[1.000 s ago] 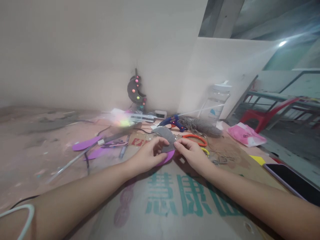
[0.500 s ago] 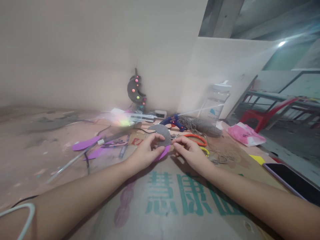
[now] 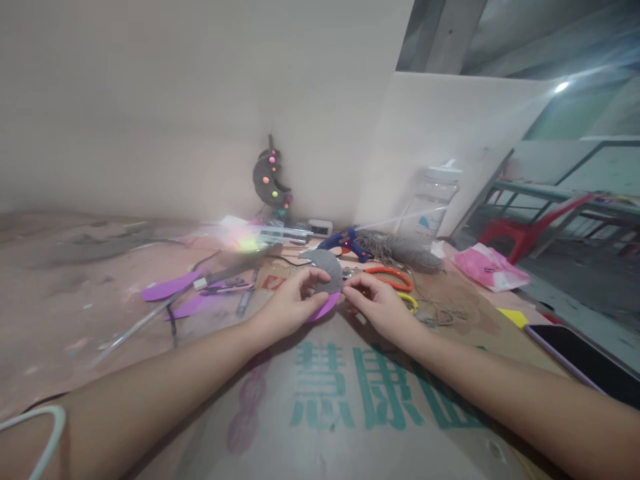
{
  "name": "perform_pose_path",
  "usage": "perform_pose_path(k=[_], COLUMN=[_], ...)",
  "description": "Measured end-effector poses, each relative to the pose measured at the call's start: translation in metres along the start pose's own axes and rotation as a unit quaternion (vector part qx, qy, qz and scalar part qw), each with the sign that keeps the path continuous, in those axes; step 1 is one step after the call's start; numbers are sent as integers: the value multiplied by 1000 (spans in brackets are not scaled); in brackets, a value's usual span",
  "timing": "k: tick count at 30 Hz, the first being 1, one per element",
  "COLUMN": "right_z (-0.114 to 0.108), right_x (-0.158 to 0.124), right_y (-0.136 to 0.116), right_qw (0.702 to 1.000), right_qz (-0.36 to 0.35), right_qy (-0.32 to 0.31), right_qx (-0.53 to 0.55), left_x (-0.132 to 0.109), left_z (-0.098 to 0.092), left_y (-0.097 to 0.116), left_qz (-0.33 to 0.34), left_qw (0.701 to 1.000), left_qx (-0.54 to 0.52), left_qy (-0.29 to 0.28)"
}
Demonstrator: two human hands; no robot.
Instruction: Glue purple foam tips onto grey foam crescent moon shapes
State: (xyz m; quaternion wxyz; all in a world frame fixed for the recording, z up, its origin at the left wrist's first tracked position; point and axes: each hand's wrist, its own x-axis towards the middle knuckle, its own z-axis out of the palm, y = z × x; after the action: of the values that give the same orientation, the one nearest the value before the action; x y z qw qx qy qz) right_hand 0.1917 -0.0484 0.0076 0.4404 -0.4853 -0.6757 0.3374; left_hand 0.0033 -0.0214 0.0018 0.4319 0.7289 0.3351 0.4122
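Observation:
Between the thumb and fingers of my left hand (image 3: 295,300) is a crescent moon shape (image 3: 327,267), its upper part covered in grey yarn and its lower tip bare purple. My right hand (image 3: 377,303) is closed in a pinch at the crescent's right edge. What its fingertips hold is too small to make out. Beyond my right hand lie orange-handled pliers (image 3: 393,277) and a yellow-handled tool (image 3: 410,302). A blue glue gun (image 3: 347,243) rests behind the crescent, beside a bundle of grey yarn (image 3: 405,250).
Printed cardboard (image 3: 325,440) covers the table under my hands. Purple crescent pieces (image 3: 170,287) and small scissors (image 3: 230,287) lie left. A decorated dark crescent (image 3: 265,179) stands against the wall. A clear bottle (image 3: 435,200), pink packet (image 3: 493,267) and phone (image 3: 585,357) are right.
My right fingertips have shifted very slightly beside the crescent's edge, and the crescent has turned a little. My left hand keeps its hold.

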Motion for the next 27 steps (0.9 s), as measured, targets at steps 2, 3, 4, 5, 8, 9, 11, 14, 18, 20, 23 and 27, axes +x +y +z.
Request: perform_pose_path(k=[2,3,4,5,8,9,11,14,18,20,23,27], right_z=[0,0,-1,-1,-1,-1,-1,-2,-3,-3,-3,-3], right_x=[0,0,0,-1,-1,-1,0,0,0,0,-1,-2], right_y=[0,0,0,0,0,0,1,3,4,5,4,1], right_qw=[1000,1000,1000,1000,1000,1000,1000,1000,1000,1000,1000,998], right_qz=[4,5,6,7,10,8,0,-16,-15,-3,11,38], right_qy=[0,0,0,0,0,-1,-4,-10,-6,-12,-20,1], right_qx=[1,3,6,10,16,15,7,-15,20,28,17,53], left_x=[0,0,0,0,-1,-1,-2,-3,-4,-5,-5,-5], left_z=[-1,-1,-1,-1,0,0,0,-1,0,1,2,4], left_y=[-1,-1,0,0,1,1,2,5,9,10,11,12], left_qz=[1,0,-3,-6,-8,-8,-10,-14,-12,-9,-6,-26], left_qw=[1000,1000,1000,1000,1000,1000,999,999,998,997,998,999], left_qx=[-1,0,2,5,15,19,24,37,63,65,54,-29], left_qy=[-7,-10,-13,-15,-17,-18,-20,-20,-21,-27,-34,-27])
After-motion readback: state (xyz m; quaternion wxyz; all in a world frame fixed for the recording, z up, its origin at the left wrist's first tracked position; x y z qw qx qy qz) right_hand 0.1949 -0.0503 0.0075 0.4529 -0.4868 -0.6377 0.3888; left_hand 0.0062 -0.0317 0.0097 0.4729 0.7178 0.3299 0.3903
